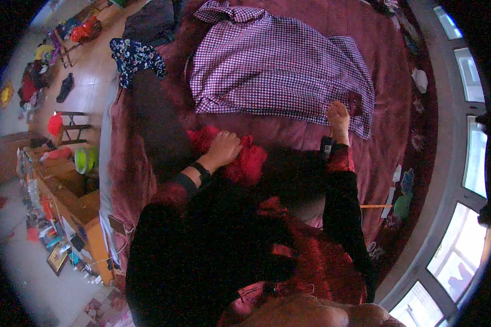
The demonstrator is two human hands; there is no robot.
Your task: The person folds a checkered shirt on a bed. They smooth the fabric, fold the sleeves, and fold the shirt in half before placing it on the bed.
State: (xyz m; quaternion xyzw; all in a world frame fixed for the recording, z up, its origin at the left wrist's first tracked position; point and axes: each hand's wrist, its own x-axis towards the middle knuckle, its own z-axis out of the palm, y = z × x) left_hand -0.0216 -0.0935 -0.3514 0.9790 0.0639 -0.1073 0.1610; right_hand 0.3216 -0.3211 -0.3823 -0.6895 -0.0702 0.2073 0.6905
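A: Nearest the camera?

B: Dark sleeves (339, 207) over both forearms, with a shiny red fabric (322, 256) below and between them, poorly lit.

A: Left hand?

B: The left hand (223, 150) lies palm down on a bunched red cloth (251, 163), fingers bent into it. Fingertips hidden; cannot tell whether it grips. A black band (202, 172) circles the wrist.

A: Location of the red cloth?

B: On the near part of the maroon bedspread (390, 92), showing on both sides of the hand.

A: Right hand?

B: The right hand (338, 116) is curled into a narrow fist at the near right edge of a checked cloth (273, 65). Cannot tell whether any fabric is inside it. A small black device (326, 147) sits at the wrist.

A: Location of the checked cloth?

B: Spread, creased, across the bedspread, beyond the red cloth.

A: Farther out?

B: A dark floral cloth (136, 59) to its left, touching a dark grey garment (150, 24). Off the bed to the left, a bright green bowl (85, 159) on wooden furniture (99, 253); beyond it, a stool (75, 125). Along the right, windows (476, 155).
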